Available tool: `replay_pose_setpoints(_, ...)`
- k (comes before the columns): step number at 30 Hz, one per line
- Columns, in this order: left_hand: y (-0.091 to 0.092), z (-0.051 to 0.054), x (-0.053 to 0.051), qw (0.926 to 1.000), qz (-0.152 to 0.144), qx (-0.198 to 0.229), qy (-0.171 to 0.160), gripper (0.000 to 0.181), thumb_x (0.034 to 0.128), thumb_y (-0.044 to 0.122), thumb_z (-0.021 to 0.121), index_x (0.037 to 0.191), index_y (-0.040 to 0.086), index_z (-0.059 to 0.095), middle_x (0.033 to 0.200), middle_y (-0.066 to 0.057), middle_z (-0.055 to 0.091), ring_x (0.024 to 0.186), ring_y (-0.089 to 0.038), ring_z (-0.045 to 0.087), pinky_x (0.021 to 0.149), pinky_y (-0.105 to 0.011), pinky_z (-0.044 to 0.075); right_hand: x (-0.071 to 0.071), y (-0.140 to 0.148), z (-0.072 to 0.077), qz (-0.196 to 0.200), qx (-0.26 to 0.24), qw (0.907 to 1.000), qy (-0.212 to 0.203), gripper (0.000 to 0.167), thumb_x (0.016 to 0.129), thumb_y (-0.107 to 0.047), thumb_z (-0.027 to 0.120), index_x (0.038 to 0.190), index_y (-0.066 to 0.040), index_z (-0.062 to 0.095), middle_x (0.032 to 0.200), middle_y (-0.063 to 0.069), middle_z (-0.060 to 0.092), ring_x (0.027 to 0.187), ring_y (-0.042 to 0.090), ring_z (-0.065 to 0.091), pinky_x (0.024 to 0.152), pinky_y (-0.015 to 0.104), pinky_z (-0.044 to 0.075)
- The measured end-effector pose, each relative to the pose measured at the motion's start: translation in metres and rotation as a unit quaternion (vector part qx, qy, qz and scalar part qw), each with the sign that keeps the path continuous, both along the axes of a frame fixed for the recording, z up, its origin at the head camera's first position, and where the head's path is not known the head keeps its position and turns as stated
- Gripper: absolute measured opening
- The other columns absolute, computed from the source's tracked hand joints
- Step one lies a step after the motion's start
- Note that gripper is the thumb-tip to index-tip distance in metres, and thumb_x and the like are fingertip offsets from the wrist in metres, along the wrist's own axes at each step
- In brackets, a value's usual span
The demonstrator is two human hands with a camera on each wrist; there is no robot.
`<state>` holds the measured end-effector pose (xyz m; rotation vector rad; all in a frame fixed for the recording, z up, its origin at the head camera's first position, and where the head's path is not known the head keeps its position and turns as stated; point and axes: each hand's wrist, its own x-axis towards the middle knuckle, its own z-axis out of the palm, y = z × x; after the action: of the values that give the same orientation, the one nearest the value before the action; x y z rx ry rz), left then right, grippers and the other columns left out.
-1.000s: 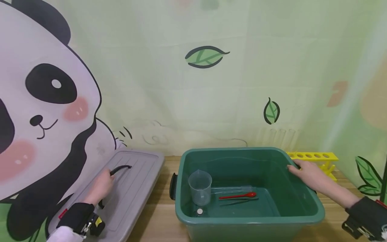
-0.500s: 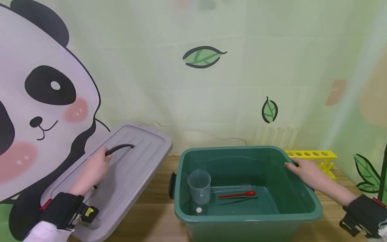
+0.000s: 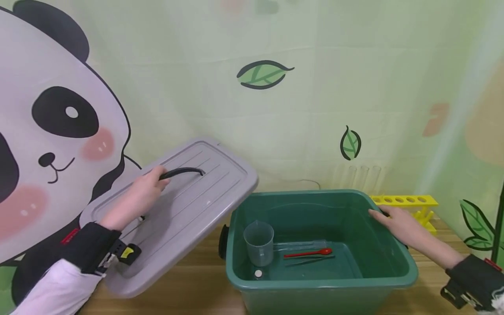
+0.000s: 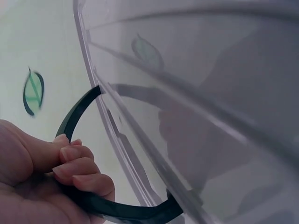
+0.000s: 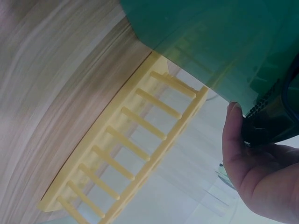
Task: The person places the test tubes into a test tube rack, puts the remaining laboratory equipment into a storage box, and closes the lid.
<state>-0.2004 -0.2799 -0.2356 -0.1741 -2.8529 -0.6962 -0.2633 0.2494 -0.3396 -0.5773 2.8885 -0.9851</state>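
Observation:
In the head view, my left hand (image 3: 135,199) holds the grey lid (image 3: 197,210) by its black carrying handle (image 3: 183,170), and the lid tilts in the air over the table's left part. The left wrist view shows the fingers curled round that handle (image 4: 135,212). A green plastic bin (image 3: 323,285) stands uncovered at the right. My right hand (image 3: 403,225) grips its right side, thumb at the rim, fingers round a black clip handle (image 5: 266,126). Inside lie a clear measuring beaker (image 3: 258,245), a red spoon (image 3: 309,253), dark tweezers (image 3: 311,261) and a white-capped vial (image 3: 257,274).
A yellow test tube rack (image 3: 405,201) stands behind the bin's right side, with clear tubes (image 3: 364,177) upright in it. A wood-grain table (image 3: 197,271) carries everything. Close behind hangs a printed panda cloth (image 3: 275,131). Another black clip (image 3: 223,241) juts from the bin's left side.
My left hand has lifted the lid from the table and carried it up and to the right, its far corner now near the bin's back left corner. The right hand stays put.

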Motion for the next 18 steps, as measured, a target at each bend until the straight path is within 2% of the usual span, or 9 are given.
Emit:
replay_pose_setpoints(5, 0.027, 0.007, -0.007, 0.9982, -0.056, -0.012, 0.017, 0.012, 0.0964, 0.008, 0.041, 0.104, -0.001, 0.044, 0.079, -0.011, 0.045, 0.065, -0.023, 0.039, 0.053, -0.033, 0.031, -0.001, 0.002, -0.002, 0.0, -0.002, 1.0, -0.003, 0.051, 0.098, -0.033, 0.037, 0.118, 0.013, 0.048, 0.091, 0.012, 0.063, 0.078, 0.023, 0.06, 0.071, 0.045, 0.047)
replay_pose_setpoints(9, 0.047, 0.012, -0.012, 0.9957, -0.091, -0.014, 0.011, 0.009, 0.0961, 0.007, 0.042, 0.102, 0.001, 0.044, 0.076, -0.009, 0.044, 0.062, -0.02, 0.037, 0.052, -0.032, 0.031, -0.001, 0.002, -0.003, 0.0, -0.002, 1.0, 0.005, 0.051, 0.098, -0.033, 0.036, 0.118, 0.012, 0.049, 0.093, 0.014, 0.063, 0.081, 0.026, 0.06, 0.072, 0.047, 0.046)
replay_pose_setpoints(15, 0.077, 0.018, -0.015, 0.9908, -0.133, -0.019, 0.01, 0.01, 0.0957, 0.007, 0.043, 0.104, 0.002, 0.047, 0.08, -0.011, 0.05, 0.061, -0.019, 0.038, 0.051, -0.031, 0.032, 0.001, 0.003, -0.006, -0.004, -0.003, 0.9999, 0.015, 0.055, 0.1, -0.034, 0.03, 0.12, 0.014, 0.047, 0.099, 0.019, 0.061, 0.088, 0.033, 0.058, 0.074, 0.051, 0.044)
replay_pose_setpoints(18, 0.091, 0.019, -0.016, 0.9886, -0.148, -0.022, 0.013, 0.01, 0.0954, 0.007, 0.044, 0.103, 0.003, 0.048, 0.083, -0.011, 0.052, 0.061, -0.019, 0.04, 0.052, -0.031, 0.034, 0.002, 0.005, -0.007, -0.011, -0.005, 0.9996, 0.024, 0.054, 0.101, -0.033, 0.025, 0.119, 0.013, 0.049, 0.095, 0.016, 0.062, 0.086, 0.032, 0.058, 0.073, 0.05, 0.044)
